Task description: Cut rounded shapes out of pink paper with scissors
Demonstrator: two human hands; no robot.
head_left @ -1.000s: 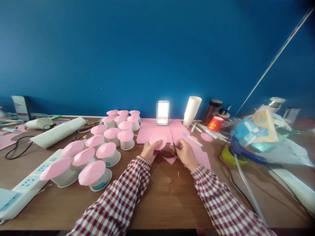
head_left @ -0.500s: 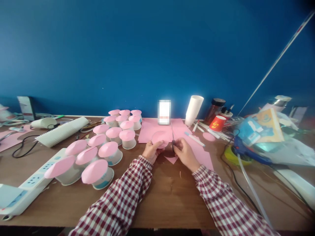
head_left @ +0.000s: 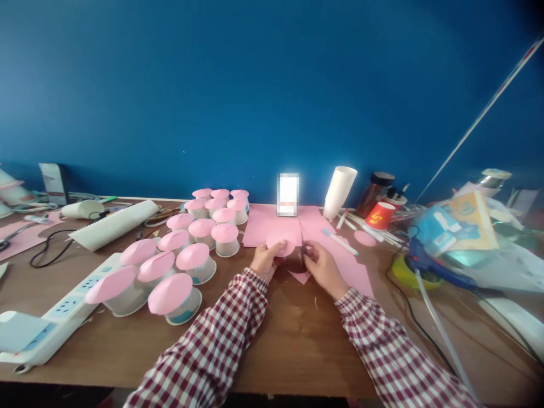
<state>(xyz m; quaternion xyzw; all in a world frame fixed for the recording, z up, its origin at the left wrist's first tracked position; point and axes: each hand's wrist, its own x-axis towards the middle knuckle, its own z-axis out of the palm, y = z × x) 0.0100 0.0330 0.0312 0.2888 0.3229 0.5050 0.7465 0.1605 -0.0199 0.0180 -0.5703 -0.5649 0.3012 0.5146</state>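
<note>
Pinched between the thumb and fingers of my left hand [head_left: 267, 259] is a round pink paper disc [head_left: 287, 242]. My right hand [head_left: 323, 266] is closed around the dark handles of a pair of scissors [head_left: 303, 252], whose blades point away from me beside the disc's right edge. Beneath and beyond my hands lie pink paper sheets [head_left: 255, 224]. A small pink scrap [head_left: 300, 276] rests on the table between my wrists. To my left stand several upturned paper cups [head_left: 226, 248], each topped with a pink paper disc [head_left: 170, 293].
A power strip [head_left: 63, 309] and a ribbed white stack [head_left: 114, 225] lie at left. At back right are stacked white cups [head_left: 340, 190], a red cup [head_left: 379, 215] and a dark jar [head_left: 376, 192]. A blue glue gun [head_left: 437, 269], its cord and plastic bags occupy the right.
The view has shifted slightly left, so everything sits a bit further right. The disc in my left hand has turned or tilted a little; both hands keep their holds.
</note>
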